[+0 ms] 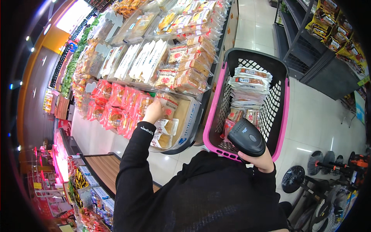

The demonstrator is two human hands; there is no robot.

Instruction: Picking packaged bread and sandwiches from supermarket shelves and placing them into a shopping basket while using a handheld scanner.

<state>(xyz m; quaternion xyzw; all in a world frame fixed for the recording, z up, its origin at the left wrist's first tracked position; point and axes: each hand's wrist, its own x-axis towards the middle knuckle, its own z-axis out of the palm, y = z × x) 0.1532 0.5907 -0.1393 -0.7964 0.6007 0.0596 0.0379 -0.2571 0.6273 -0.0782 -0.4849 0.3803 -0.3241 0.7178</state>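
My left hand reaches into the display's front right tray, fingers closed on a brown-and-cream packaged pastry. Red-wrapped pastries lie just left of it, and pale packs sit below it. My right hand grips a black handheld barcode scanner over the near end of a black plastic basket with a pink rim. Inside the basket are several white flat packs and smaller brown and red packs, partly hidden by the scanner.
Trays of bagged baked goods cover the display at upper left. A dark shelving unit with yellow packs stands upper right, across a tiled floor. Standing fans are at lower right. A wooden surface and snack racks are at lower left.
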